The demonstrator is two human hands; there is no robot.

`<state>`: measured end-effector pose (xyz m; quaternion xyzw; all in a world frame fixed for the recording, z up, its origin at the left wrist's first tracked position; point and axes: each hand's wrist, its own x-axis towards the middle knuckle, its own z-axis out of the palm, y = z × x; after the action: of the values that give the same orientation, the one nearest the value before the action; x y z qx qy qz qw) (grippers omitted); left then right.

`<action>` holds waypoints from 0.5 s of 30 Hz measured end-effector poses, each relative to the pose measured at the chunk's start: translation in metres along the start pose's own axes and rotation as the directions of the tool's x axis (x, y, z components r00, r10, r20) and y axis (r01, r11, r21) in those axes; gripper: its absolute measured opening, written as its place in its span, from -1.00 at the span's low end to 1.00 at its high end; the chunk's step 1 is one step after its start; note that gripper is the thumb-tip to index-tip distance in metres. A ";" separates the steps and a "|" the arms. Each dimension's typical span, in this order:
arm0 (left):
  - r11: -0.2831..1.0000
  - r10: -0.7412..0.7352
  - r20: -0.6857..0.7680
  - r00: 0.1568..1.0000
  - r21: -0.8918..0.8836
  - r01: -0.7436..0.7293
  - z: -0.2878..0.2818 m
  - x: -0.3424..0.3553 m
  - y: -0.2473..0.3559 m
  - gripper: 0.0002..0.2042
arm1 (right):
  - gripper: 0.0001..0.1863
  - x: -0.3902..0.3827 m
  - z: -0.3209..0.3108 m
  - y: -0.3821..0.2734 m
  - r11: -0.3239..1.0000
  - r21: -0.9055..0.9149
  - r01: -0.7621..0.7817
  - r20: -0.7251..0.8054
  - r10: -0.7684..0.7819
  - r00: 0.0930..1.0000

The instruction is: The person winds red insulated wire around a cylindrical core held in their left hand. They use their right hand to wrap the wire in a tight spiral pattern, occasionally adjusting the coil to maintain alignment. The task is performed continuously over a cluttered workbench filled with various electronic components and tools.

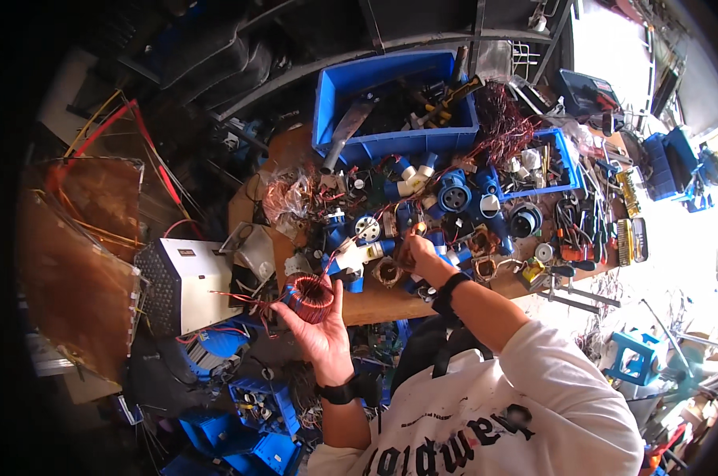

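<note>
My left hand [321, 337] holds a ring-shaped coil [297, 304] wound with copper wire, its round opening facing up. Thin red and blue wire ends trail from the coil to the left and upward. Over the workbench, my right hand [419, 255] is closed, and what sits in its fingers is too small to make out. Around it lie blue and white industrial plugs and sockets, among them a round blue socket [454, 196] and a white-faced one [367, 229]. A smaller brown wound ring [388, 272] rests on the bench beside my right hand.
A large blue bin [396, 143] with tools stands at the back. Next to it are a dark red wire bundle [502, 119] and a small blue tray [575, 163]. Pliers and screwdrivers [585, 226] crowd the right side. A white metal box [204, 285] stands at left, blue bins [248, 444] below.
</note>
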<state>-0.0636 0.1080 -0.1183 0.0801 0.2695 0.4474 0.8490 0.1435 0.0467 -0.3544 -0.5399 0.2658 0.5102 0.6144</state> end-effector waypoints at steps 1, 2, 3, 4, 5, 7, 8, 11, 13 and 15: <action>1.000 0.010 0.000 1.000 0.009 -0.010 0.002 -0.001 0.000 -0.26 | -0.77 -0.031 -0.009 -0.006 0.991 -0.078 0.106 0.069 -0.101 0.992; 1.000 0.016 0.003 1.000 0.012 -0.016 0.001 -0.002 -0.001 -0.26 | -0.87 -0.063 -0.019 -0.014 0.964 -0.143 0.226 0.137 -0.207 0.969; 1.000 0.015 0.016 1.000 0.028 -0.015 0.007 -0.002 -0.003 -0.26 | -0.91 -0.077 -0.032 -0.023 0.961 -0.142 0.237 0.170 -0.212 0.962; 0.999 0.003 0.036 0.999 0.035 -0.005 0.008 -0.002 -0.003 -0.28 | -0.95 -0.089 -0.043 -0.030 0.958 -0.145 0.248 0.206 -0.216 0.954; 0.999 0.006 0.046 0.999 0.050 -0.008 0.011 -0.001 -0.006 -0.30 | -0.92 -0.096 -0.054 -0.037 0.985 -0.097 0.144 0.205 -0.122 0.971; 0.999 -0.032 0.083 0.996 0.034 0.029 0.016 0.000 -0.009 -0.31 | -0.95 -0.114 -0.075 -0.048 0.968 -0.161 0.194 0.183 -0.164 0.969; 0.998 -0.049 0.091 0.995 0.029 0.046 0.017 0.001 -0.010 -0.31 | -0.94 -0.126 -0.083 -0.051 0.964 -0.125 0.233 0.214 -0.203 0.956; 0.997 -0.075 0.121 0.990 0.043 0.070 0.029 0.001 -0.020 -0.30 | -0.95 -0.145 -0.115 -0.064 0.933 -0.025 0.359 0.410 -0.318 0.855; 0.995 -0.065 0.119 0.991 0.082 0.056 0.039 -0.002 -0.025 -0.30 | -0.90 -0.164 -0.122 -0.078 0.928 -0.029 0.371 0.356 -0.337 0.871; 0.992 -0.081 0.138 0.987 0.102 0.068 0.045 -0.004 -0.031 -0.30 | -0.88 -0.179 -0.132 -0.088 0.909 -0.043 0.414 0.330 -0.378 0.865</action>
<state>-0.0192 0.0913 -0.0911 0.1428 0.2325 0.3949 0.8773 0.1926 -0.1281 -0.1991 -0.5285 0.0189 0.4665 0.7091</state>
